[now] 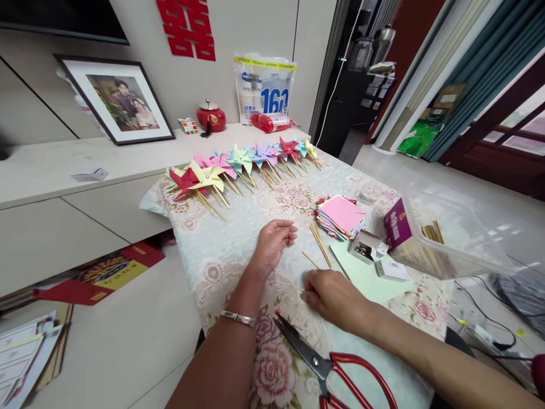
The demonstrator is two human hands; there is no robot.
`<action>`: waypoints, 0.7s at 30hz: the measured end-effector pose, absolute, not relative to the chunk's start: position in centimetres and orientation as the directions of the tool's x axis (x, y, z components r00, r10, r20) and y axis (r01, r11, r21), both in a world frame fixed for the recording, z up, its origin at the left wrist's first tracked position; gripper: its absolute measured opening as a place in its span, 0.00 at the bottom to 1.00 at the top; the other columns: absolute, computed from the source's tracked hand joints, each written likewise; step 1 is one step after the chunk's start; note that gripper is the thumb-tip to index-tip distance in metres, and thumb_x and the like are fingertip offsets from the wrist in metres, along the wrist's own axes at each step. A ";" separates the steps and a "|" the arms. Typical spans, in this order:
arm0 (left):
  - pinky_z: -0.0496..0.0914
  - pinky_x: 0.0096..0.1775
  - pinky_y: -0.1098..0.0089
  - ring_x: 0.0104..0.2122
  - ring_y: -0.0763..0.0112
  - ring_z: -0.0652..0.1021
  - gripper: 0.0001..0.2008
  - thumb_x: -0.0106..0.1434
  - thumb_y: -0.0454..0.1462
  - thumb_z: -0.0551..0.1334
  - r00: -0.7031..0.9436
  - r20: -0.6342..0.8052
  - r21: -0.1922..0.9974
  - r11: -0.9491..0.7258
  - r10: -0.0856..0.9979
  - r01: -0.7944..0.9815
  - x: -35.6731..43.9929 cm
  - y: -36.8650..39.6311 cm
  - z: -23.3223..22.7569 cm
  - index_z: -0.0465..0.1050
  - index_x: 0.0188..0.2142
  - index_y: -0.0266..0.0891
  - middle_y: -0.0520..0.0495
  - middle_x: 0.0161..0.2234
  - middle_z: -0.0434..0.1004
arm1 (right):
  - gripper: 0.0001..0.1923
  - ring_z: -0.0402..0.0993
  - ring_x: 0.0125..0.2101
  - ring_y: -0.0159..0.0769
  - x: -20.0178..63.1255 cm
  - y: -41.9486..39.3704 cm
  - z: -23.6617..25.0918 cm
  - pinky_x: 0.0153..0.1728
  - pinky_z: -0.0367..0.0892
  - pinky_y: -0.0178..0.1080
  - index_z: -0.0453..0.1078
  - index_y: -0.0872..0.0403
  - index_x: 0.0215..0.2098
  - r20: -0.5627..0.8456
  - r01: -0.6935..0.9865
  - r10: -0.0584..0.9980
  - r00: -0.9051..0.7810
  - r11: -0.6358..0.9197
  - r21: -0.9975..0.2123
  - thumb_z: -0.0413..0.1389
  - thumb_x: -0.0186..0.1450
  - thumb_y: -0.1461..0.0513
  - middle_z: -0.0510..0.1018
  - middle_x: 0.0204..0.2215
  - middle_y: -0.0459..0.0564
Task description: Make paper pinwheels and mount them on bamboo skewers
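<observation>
Nearest, bottom of frame: scissors (315,361) on the flowered cloth of your desk (200,238), red handles toward the bottom edge, blades pointing up-left between your forearms.

Your right hand (336,295), right of centre: fingers curled under, palm down. A single thin stick (310,260) shows just above its knuckles, lower end meeting the hand; cannot tell whether you grip it. Its long axis slants upper left to lower right, straight up-left from those fingers. The right is the nearer hand.

Your left hand (276,241), mid-frame, sits farther up and left of that stick, apart from it, fingers loosely bent and close together, nothing visible in them.

Just above the right hand, loose sticks (321,247), slanting the same way but steeper. Right of them, a pale green sheet (370,278) under a small open box (361,250) of metal bits; above it, stacked coloured paper squares (342,215). Far right: clear tub (468,255) holding more sticks.

Across the far edge, upper centre: a row of pinwheels (242,158), sticks toward you.
</observation>
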State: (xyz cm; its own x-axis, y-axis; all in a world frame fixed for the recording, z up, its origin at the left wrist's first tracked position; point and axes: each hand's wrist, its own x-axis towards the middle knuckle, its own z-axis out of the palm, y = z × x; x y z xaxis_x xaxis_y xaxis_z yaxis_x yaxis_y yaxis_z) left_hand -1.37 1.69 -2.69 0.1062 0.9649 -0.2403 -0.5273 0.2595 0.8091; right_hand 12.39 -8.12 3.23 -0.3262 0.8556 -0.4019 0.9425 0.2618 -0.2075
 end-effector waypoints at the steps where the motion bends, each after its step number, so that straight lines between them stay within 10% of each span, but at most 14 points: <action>1: 0.65 0.27 0.73 0.23 0.75 0.74 0.08 0.49 0.27 0.64 0.106 -0.240 0.809 0.260 0.965 -0.528 -1.4 1.7 -2.7 0.73 0.31 0.34 0.46 0.26 0.78 | 0.09 0.77 0.34 0.43 12.4 -8.0 3.1 0.30 0.56 0.37 0.73 0.57 0.34 -0.396 0.935 0.850 -0.347 0.280 -0.219 0.52 0.67 0.61 0.82 0.34 0.58; 8: 0.65 0.27 0.73 0.23 0.75 0.74 0.09 0.49 0.28 0.67 0.110 -0.234 0.809 0.257 0.966 -0.529 -1.4 1.7 -2.7 0.73 0.32 0.34 0.45 0.26 0.78 | 0.05 0.70 0.27 0.33 12.4 -6.9 2.8 0.28 0.55 0.34 0.70 0.55 0.31 -0.238 0.811 0.803 -0.546 0.436 -0.389 0.53 0.64 0.66 0.78 0.29 0.49; 21: 0.64 0.27 0.72 0.23 0.74 0.74 0.08 0.48 0.27 0.65 0.100 -0.259 0.809 0.272 0.961 -0.522 -1.3 1.9 -2.7 0.73 0.31 0.34 0.45 0.26 0.77 | 0.08 0.76 0.29 0.40 10.4 -5.7 2.3 0.28 0.57 0.37 0.71 0.57 0.37 -0.263 0.775 0.730 -0.630 0.612 -0.156 0.51 0.65 0.63 0.80 0.35 0.56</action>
State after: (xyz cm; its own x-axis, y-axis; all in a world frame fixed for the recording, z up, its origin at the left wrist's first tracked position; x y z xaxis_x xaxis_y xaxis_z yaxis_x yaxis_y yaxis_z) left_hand -1.32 1.89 -2.67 0.0995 0.9608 -0.2587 -0.5218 0.2718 0.8086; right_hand 10.43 -5.74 2.28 -0.6301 0.7305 -0.2633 0.7751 0.6122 -0.1564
